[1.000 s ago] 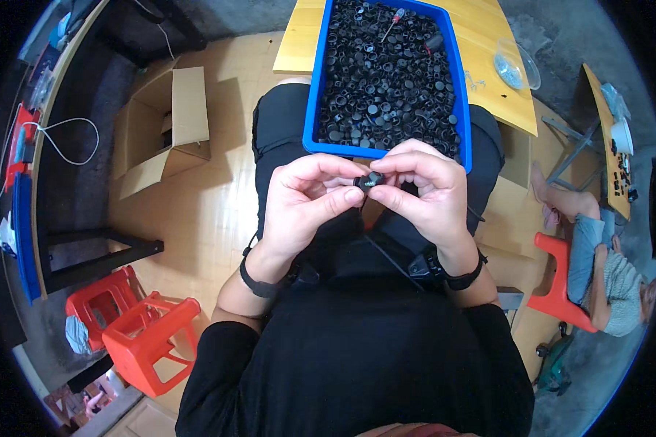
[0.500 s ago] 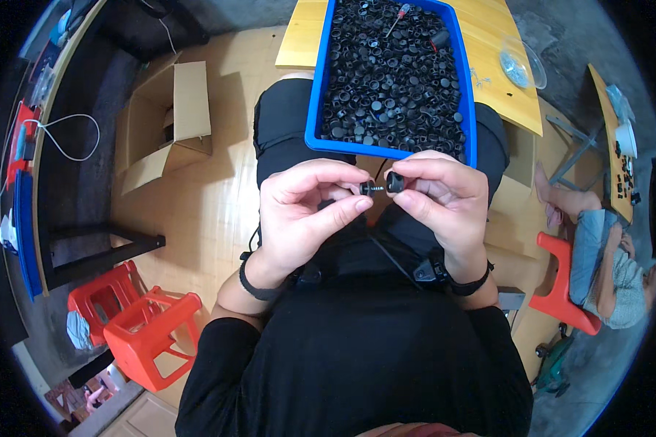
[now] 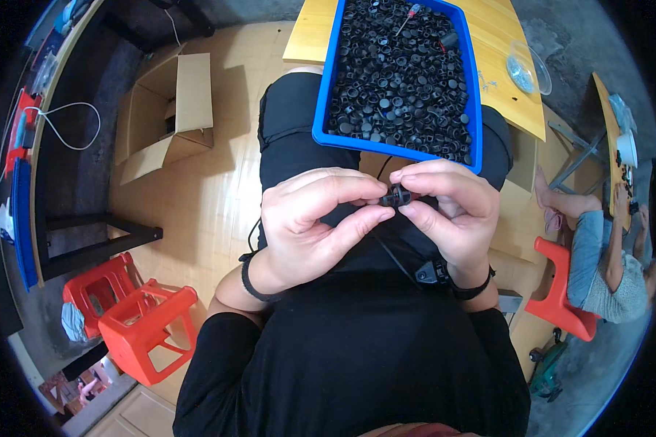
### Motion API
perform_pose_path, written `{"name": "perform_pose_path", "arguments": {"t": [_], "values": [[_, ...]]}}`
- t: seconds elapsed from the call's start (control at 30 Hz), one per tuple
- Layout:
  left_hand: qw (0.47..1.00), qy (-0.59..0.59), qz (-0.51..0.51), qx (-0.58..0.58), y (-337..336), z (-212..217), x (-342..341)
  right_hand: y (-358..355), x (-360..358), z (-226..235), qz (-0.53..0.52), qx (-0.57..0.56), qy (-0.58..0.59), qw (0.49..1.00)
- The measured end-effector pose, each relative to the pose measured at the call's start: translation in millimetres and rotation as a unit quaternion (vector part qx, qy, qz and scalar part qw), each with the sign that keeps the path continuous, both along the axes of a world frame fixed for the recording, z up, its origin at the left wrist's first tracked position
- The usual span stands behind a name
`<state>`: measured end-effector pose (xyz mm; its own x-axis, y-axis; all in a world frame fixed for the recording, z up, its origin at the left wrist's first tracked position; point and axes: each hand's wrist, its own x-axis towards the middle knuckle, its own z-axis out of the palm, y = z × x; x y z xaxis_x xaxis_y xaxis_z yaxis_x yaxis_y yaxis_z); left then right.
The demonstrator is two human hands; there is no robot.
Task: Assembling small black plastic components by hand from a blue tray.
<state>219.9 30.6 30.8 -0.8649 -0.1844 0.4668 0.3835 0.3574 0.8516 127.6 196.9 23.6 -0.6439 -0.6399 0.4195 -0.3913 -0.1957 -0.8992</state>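
Small black plastic part (image 3: pixel 396 195) sits pinched between both hands: the left hand (image 3: pixel 310 226) closes thumb and forefinger on one end, the right hand (image 3: pixel 452 211) grips the other. Its exact shape is hard to make out. Just beyond the knuckles lies a blue tray (image 3: pixel 319 124) of black caps (image 3: pixel 401 80).

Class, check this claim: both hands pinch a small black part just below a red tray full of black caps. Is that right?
Not quite. The head view shows both hands, left hand and right hand, pinching the small black part, but the tray of black caps is blue, not red.
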Motion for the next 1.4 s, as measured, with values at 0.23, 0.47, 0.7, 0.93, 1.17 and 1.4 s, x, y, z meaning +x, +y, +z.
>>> {"name": "perform_pose_path", "arguments": {"t": [0.23,0.47,0.7,0.93,1.17,1.4], "values": [[1.000,-0.006,0.012,0.009,1,-2,1,-1,1,2,0.000,0.010,0.027,1.000],[0.999,0.031,0.004,-0.025,-2,-3,-4,-1,0,-1,-0.002,0.016,0.014,1.000],[0.994,0.078,-0.006,-0.075,-1,-2,-6,-2,0,2,-0.028,0.044,0.127,0.991],[0.998,0.051,-0.037,-0.028,-3,-7,-2,-2,5,8,-0.033,0.052,0.160,0.985],[0.997,0.041,-0.061,-0.038,0,-6,-8,3,3,-5,0.073,-0.007,-0.032,0.997],[0.991,0.095,-0.059,-0.073,1,-27,-20,11,-9,-11,0.175,-0.019,-0.250,0.952]]}}
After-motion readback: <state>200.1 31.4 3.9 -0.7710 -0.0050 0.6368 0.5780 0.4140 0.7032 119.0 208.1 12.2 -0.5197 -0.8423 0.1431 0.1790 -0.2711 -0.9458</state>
